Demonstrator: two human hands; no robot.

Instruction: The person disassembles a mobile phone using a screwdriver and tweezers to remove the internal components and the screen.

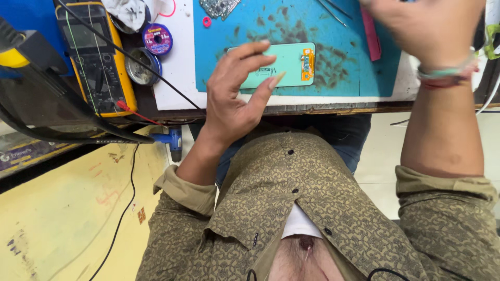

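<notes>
A mint-green phone (pixel 294 65) lies back up on a stained blue work mat (pixel 344 67), with an orange part at its right end. My left hand (pixel 234 91) hovers over the phone's left end with fingers apart and nothing in it, covering that end. My right hand (pixel 429 28) is raised over the mat's right side and is blurred. Thread bands circle its wrist. Whether it holds anything cannot be made out. A pink flat tool (pixel 371 34) lies on the mat just left of it.
A yellow multimeter (pixel 96 57) with black and red leads sits at the left. Beside it are a solder spool (pixel 157 39) and a round tin (pixel 143 66). Tweezers (pixel 333 11) and a small circuit board (pixel 219 6) lie at the mat's far edge. A blue-handled tool (pixel 169 139) hangs below the table edge.
</notes>
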